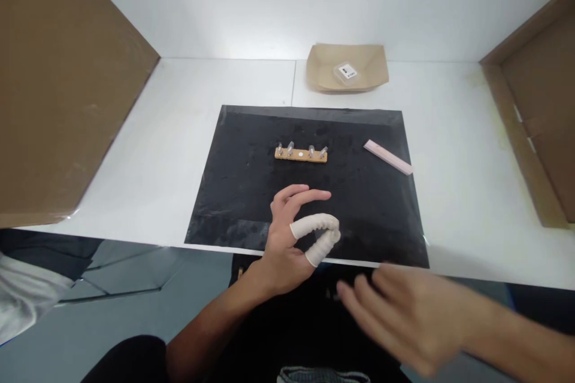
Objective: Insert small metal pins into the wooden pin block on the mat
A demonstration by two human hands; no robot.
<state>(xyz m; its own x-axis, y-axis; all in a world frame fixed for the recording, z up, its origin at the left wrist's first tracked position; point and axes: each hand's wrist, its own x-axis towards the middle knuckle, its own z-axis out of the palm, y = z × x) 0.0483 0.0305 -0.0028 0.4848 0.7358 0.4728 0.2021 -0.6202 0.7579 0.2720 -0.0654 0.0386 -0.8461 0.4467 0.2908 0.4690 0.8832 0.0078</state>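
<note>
My left hand [294, 233] hovers over the near edge of a black mat [242, 191]; white finger cots cover its thumb and index finger, whose tips meet with nothing seen between them. My right hand [404, 317] is blurred, below the table's front edge, fingers spread and empty. A small wooden strip [300, 155] with several metal pins standing in it lies on the mat beyond my left hand. A pale pink bar [388, 157] lies on the mat at the right.
A brown paper tray [372, 69] holding a small clear packet [346, 73] stands at the back of the white table [171, 131]. Cardboard panels [58, 84] flank the table left and right [539, 108]. A white wall is behind.
</note>
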